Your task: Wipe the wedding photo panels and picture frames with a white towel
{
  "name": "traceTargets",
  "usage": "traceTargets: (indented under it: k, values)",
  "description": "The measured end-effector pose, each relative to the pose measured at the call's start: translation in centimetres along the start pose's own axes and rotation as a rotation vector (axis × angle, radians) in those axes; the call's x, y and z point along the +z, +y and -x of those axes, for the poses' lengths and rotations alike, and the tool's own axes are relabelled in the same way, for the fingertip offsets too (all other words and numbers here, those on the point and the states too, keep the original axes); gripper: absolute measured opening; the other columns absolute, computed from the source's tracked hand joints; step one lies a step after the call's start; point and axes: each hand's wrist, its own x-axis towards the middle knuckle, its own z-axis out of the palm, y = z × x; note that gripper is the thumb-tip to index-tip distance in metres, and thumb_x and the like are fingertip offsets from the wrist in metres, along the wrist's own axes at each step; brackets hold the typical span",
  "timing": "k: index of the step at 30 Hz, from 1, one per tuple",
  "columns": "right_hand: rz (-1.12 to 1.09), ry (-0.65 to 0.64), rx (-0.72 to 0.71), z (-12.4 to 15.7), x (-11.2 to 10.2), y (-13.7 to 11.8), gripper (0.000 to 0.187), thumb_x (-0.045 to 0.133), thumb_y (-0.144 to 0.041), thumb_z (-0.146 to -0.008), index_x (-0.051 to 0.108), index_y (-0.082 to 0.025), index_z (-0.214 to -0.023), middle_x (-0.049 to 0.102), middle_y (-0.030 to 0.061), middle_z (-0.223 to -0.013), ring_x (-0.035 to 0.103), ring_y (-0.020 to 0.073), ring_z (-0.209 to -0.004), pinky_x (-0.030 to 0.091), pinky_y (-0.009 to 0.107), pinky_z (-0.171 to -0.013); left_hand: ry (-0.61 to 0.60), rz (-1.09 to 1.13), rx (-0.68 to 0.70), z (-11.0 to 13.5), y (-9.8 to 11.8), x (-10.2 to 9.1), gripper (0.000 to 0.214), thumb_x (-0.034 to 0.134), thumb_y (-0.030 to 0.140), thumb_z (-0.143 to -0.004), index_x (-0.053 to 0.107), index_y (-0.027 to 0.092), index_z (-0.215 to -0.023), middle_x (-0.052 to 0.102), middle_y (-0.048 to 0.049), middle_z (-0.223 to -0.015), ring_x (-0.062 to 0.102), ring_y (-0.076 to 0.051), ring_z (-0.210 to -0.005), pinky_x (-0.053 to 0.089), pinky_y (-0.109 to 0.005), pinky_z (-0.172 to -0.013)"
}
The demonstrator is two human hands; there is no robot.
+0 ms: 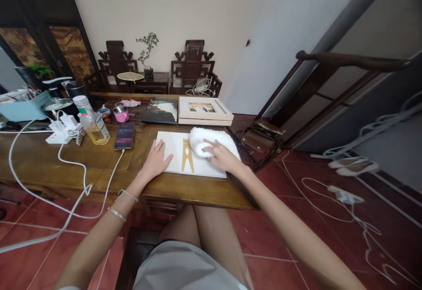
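A flat white box or book (174, 153) with a gold tapered emblem (187, 157) on it lies near the table's front edge. My left hand (156, 160) rests on its left side, fingers stretched out and apart, holding nothing. On the right half sits a fluffy white cloth (211, 137), bunched up. My right hand (221, 154) is on this cloth, with its fingers bent and pressed into the pile. The cloth hides the right part of the white surface.
Behind lie a framed picture box (206, 117) and a dark book (161, 110). To the left are a phone (124, 137) on a charging cable, a bottle (94, 125), a pink cup (121, 114) and a power strip (62, 133). A chair (263, 138) stands right.
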Motion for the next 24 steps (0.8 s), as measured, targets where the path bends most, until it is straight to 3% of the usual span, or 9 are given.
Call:
traceTargets:
  k: [3,5,9,13,16,19,24]
  values:
    - [0.016,0.022,0.051,-2.8,0.6,1.1,0.044,0.045,-0.002,-0.073,0.064,-0.01,-0.111,0.055,0.0207,-0.133,0.036,0.0294,-0.136,0.025,0.055,-0.109,0.008,0.019,0.0,-0.1,-0.2,0.0,0.068,0.041,0.047,-0.09,0.037,-0.001,-0.14,0.029,-0.0202,-0.152,0.012,-0.034,-0.144,0.019,-0.044,-0.117]
    - [0.026,0.027,0.064,-2.8,0.6,0.8,0.045,0.045,-0.002,-0.073,0.064,-0.009,-0.112,0.054,0.0211,-0.134,0.036,0.0298,-0.136,0.024,0.055,-0.11,0.019,0.034,-0.016,-0.1,-0.3,0.1,0.068,0.042,0.048,-0.09,0.038,0.001,-0.139,0.03,-0.0201,-0.152,0.013,-0.034,-0.144,0.02,-0.045,-0.117]
    - [0.019,-0.003,0.014,1.4,-0.4,-1.8,0.045,0.046,-0.002,-0.069,0.066,-0.009,-0.109,0.048,0.022,-0.139,0.04,0.0315,-0.133,0.024,0.054,-0.111,0.024,0.064,-0.022,-0.2,-0.4,0.2,0.07,0.044,0.049,-0.089,0.038,0.001,-0.139,0.029,-0.0207,-0.152,0.012,-0.033,-0.145,0.02,-0.045,-0.117]
    - [-0.097,-0.046,-0.064,6.8,-2.7,-4.9,0.047,0.042,-0.001,-0.065,0.069,-0.017,-0.1,0.049,0.0143,-0.14,0.044,0.0287,-0.131,0.03,0.051,-0.109,0.015,0.087,0.007,-0.2,-0.8,0.0,0.067,0.042,0.048,-0.09,0.04,0.002,-0.138,0.031,-0.0208,-0.151,0.013,-0.033,-0.144,0.022,-0.046,-0.116]
    - [-0.139,-0.087,-0.085,8.2,-3.9,-5.4,0.05,0.04,0.0,-0.061,0.069,-0.02,-0.097,0.051,0.0106,-0.139,0.047,0.0265,-0.128,0.036,0.048,-0.107,0.002,0.078,0.026,-0.1,-1.0,-0.3,0.058,0.038,0.041,-0.092,0.042,0.005,-0.138,0.034,-0.0186,-0.15,0.018,-0.031,-0.144,0.024,-0.046,-0.115]
    - [-0.129,-0.094,-0.058,6.5,-3.3,-3.8,0.049,0.039,0.002,-0.061,0.068,-0.017,-0.097,0.052,0.0134,-0.138,0.046,0.0265,-0.129,0.036,0.048,-0.106,-0.027,0.057,0.028,0.1,-1.1,-0.6,0.057,0.036,0.037,-0.093,0.039,0.006,-0.14,0.03,-0.0167,-0.152,0.018,-0.029,-0.144,0.025,-0.047,-0.114]
    - [-0.058,-0.012,0.076,0.7,-0.5,0.0,0.043,0.043,-0.001,-0.071,0.064,-0.008,-0.108,0.059,0.0217,-0.128,0.032,0.03,-0.137,0.024,0.056,-0.11,-0.056,0.055,0.083,0.0,-1.4,-0.5,0.057,0.029,0.035,-0.094,0.034,0.006,-0.143,0.026,-0.0137,-0.154,0.012,-0.026,-0.146,0.021,-0.044,-0.116]
